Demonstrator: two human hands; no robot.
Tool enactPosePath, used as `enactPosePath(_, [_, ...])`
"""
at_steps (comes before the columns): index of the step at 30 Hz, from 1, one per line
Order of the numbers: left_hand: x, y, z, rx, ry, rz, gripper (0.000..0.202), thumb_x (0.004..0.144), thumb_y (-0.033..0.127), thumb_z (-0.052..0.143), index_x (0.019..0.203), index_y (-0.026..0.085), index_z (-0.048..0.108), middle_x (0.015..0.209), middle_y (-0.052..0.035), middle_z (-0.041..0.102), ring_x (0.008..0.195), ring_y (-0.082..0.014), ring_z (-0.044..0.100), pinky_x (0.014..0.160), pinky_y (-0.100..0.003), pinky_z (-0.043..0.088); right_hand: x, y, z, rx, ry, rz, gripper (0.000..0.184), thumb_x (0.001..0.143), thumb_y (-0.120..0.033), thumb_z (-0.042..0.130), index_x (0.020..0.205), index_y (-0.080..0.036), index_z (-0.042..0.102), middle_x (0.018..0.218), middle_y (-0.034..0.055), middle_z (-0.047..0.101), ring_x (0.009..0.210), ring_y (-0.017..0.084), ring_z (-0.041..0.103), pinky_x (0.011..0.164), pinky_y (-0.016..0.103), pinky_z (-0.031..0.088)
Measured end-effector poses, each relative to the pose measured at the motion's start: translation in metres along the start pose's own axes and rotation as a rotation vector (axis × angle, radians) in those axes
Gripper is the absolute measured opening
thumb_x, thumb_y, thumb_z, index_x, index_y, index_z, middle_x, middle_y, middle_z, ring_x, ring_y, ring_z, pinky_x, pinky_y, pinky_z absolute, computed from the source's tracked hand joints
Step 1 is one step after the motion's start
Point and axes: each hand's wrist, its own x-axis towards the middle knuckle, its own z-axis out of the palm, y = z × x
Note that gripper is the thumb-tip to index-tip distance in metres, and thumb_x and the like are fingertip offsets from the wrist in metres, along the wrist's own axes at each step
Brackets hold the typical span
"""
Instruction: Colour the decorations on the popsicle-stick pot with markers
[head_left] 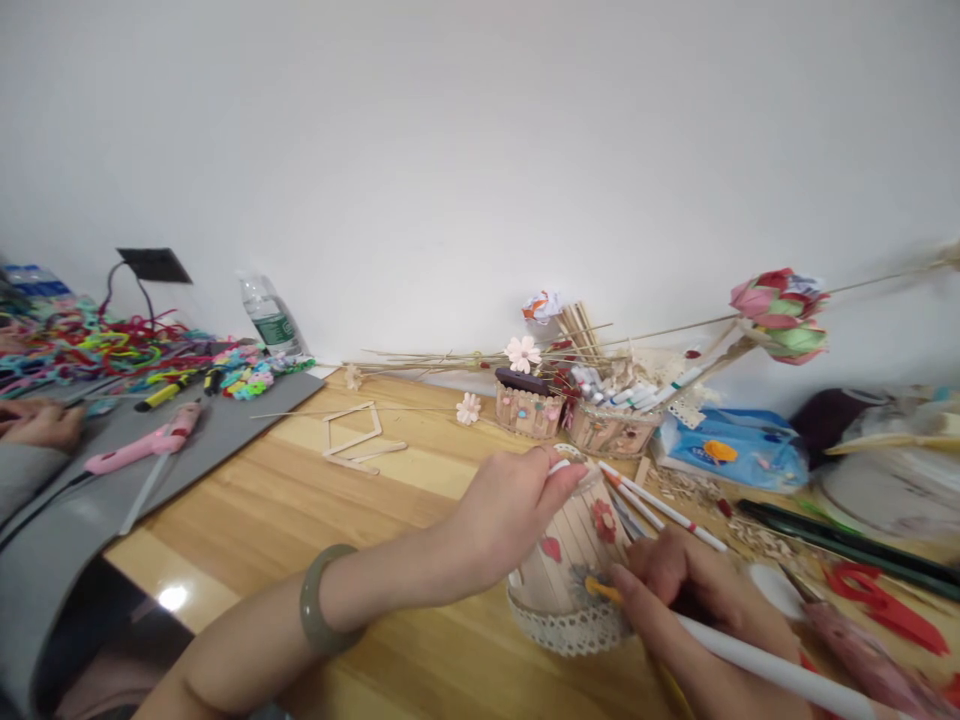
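My left hand (510, 505) is closed over the upper end of a small pot made of wooden craft sticks (538, 578), keeping it tilted above the table. White lace trim (566, 632) runs around the pot's lower end. Its side carries a red flower (604, 521), a pink-red heart shape (551, 549) and a grey flower (581, 583). Pinched in my right hand (694, 600) is a white marker (772, 665), its yellow-orange tip at the grey flower's middle. A small white piece shows by my left thumb; I cannot make out what it is.
Behind stand two craft-stick holders (529, 412) (611, 432) with markers and sticks. A blue packet (731, 450), wood shavings and a pink-handled tool (855, 645) lie right. Left are a stick frame (352, 437), pink glue gun (150, 445), bottle (270, 315) and another person's hand (45, 425).
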Motion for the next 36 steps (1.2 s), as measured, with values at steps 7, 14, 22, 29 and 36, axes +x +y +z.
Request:
enactPosePath(7, [-0.0003,-0.0008,0.0001,0.036,0.004,0.011,0.034,0.09,0.035,0.033,0.069,0.017,0.054,0.059,0.0016,0.053,0.051,-0.0118,0.045,0.05,-0.023,0.028,0.0004,0.0015,-0.0053,0.011,-0.082,0.012,0.025,0.076,-0.022,0.053,0.056,-0.023,0.038,0.046,-0.0051,0.05,0.04,0.011,0.048,0.038,0.02,0.039])
enactPosePath(14, [0.0003,-0.0013,0.0002,0.04,0.005,0.011,0.035,0.09,0.036,0.033,0.07,0.017,0.054,0.058,0.0019,0.053,0.05,-0.0117,0.044,0.049,-0.023,0.028,0.0016,0.0026,-0.0053,0.054,-0.092,0.036,0.025,0.078,-0.026,0.052,0.056,-0.023,0.039,0.049,-0.0041,0.051,0.041,0.011,0.048,0.039,0.022,0.04])
enactPosePath(22, [-0.0002,-0.0024,-0.0001,0.029,0.011,0.014,0.034,0.09,0.036,0.033,0.07,0.017,0.054,0.057,0.0024,0.052,0.05,-0.0114,0.044,0.048,-0.023,0.027,0.0001,0.0071,-0.0007,0.106,-0.064,0.054,0.026,0.079,-0.027,0.052,0.058,-0.023,0.036,0.05,-0.0052,0.048,0.043,0.011,0.045,0.04,0.021,0.039])
enactPosePath(29, [0.0001,-0.0032,0.0015,0.047,0.017,-0.002,0.036,0.09,0.038,0.033,0.068,0.017,0.053,0.056,0.0027,0.051,0.05,-0.0114,0.043,0.049,-0.024,0.028,-0.0018,0.0049,0.0001,0.136,-0.076,0.098,0.026,0.079,-0.029,0.05,0.058,-0.023,0.036,0.052,-0.0037,0.047,0.045,0.012,0.044,0.041,0.023,0.039])
enactPosePath(36, [-0.0005,-0.0026,0.0021,0.045,0.014,-0.005,0.036,0.09,0.038,0.032,0.066,0.018,0.051,0.055,0.0032,0.049,0.049,-0.0112,0.041,0.048,-0.024,0.026,-0.0009,0.0049,0.0007,0.178,-0.045,0.063,0.026,0.079,-0.025,0.051,0.058,-0.022,0.036,0.054,-0.0046,0.048,0.047,0.011,0.045,0.043,0.02,0.039])
